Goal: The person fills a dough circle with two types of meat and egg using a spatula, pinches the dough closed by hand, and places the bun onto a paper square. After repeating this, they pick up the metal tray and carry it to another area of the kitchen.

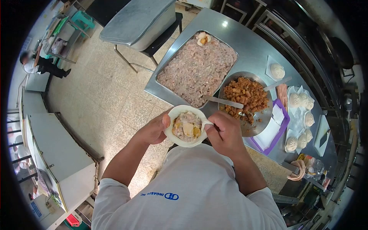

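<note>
My left hand (153, 129) cups a round white dough wrapper (186, 126) filled with meat and pieces of egg, held just above my chest. My right hand (226, 132) pinches the wrapper's right edge between thumb and fingers. Straight ahead on the steel table (253, 42) lies a large rectangular tray of pale minced filling (197, 69). Beside it stands a round metal bowl of brown cooked filling (247, 97), with a metal spatula (222, 101) resting across the two.
Several finished white buns (301, 100) sit on paper at the right, next to a purple tray of paper squares (273, 130). Another person's hand (282, 94) rests by the buns. A covered metal container (140, 21) stands on a stool; someone sits far left (38, 63).
</note>
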Demonstrator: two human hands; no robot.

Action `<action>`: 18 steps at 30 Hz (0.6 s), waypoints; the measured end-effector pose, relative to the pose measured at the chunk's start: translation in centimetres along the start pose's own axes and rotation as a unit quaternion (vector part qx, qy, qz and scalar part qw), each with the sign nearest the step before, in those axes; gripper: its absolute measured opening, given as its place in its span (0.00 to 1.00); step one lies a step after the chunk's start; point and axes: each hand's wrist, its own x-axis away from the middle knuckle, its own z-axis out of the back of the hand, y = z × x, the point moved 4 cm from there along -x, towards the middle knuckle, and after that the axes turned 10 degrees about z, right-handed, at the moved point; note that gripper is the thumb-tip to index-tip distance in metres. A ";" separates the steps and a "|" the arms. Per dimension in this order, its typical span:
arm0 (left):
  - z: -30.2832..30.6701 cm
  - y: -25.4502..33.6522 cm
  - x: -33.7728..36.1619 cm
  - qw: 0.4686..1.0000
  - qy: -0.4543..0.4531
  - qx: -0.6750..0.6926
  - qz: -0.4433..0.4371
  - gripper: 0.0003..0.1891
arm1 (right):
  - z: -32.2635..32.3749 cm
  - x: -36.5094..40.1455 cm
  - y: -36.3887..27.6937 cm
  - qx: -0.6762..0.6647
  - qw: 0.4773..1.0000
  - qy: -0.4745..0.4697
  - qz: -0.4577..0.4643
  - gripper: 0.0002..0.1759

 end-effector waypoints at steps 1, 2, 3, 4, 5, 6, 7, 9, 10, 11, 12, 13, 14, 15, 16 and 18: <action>-0.2 0.0 0.2 1.000 -0.015 -0.005 -0.016 0.61 | 0.1 -0.4 -0.6 -0.012 0.999 0.030 -0.025 0.07; -0.3 0.1 0.3 0.999 -0.030 -0.010 -0.034 0.58 | 0.3 -0.7 -0.9 -0.024 0.997 0.060 -0.049 0.06; -0.6 0.5 0.3 0.999 -0.029 -0.010 -0.034 0.58 | 0.3 -0.8 -0.7 -0.024 0.997 0.059 -0.049 0.06; -1.2 1.0 0.4 0.999 -0.044 -0.025 -0.017 0.58 | 0.2 -1.0 -0.5 -0.015 0.998 0.039 -0.040 0.06; -1.5 1.3 0.4 0.997 -0.059 -0.042 -0.001 0.59 | 0.0 -1.0 -0.3 -0.006 0.999 0.019 -0.031 0.06; -1.5 1.3 0.3 0.997 -0.060 -0.042 -0.001 0.59 | 0.1 -0.8 0.1 -0.005 0.999 0.020 -0.030 0.06; -1.5 1.3 0.3 0.998 -0.059 -0.032 -0.006 0.58 | 0.1 -0.3 0.4 0.008 1.000 0.002 -0.016 0.06; -1.3 1.1 0.2 0.998 -0.057 -0.022 -0.012 0.57 | 0.0 0.0 0.3 0.020 1.000 -0.016 0.000 0.07; -1.2 1.0 0.2 0.998 -0.044 -0.034 -0.018 0.55 | 0.2 0.0 0.0 0.009 1.000 0.007 -0.004 0.07; -1.1 0.9 0.2 0.998 -0.032 -0.044 -0.025 0.53 | 0.3 0.0 -0.2 -0.001 1.000 0.030 -0.008 0.07; -1.4 1.2 0.2 0.998 -0.032 -0.044 -0.024 0.53 | 0.3 -0.2 -0.5 -0.001 1.000 0.030 -0.009 0.07; -2.0 1.6 0.2 0.998 -0.042 -0.044 -0.016 0.52 | 0.2 -0.6 -0.5 -0.017 0.999 0.037 -0.036 0.06; -2.4 1.9 0.2 0.998 -0.051 -0.044 -0.008 0.50 | 0.2 -0.8 -0.4 -0.033 0.996 0.044 -0.064 0.06; -2.3 1.9 0.1 0.998 -0.052 -0.044 -0.008 0.50 | 0.3 -0.7 -0.2 -0.033 0.996 0.045 -0.063 0.06; -2.1 1.7 0.0 0.998 -0.058 -0.031 0.003 0.48 | 0.3 -0.7 0.0 -0.013 0.999 0.015 -0.038 0.06; -2.0 1.6 -0.1 0.998 -0.064 -0.017 0.016 0.46 | 0.3 -0.3 0.3 0.007 1.000 -0.016 -0.014 0.07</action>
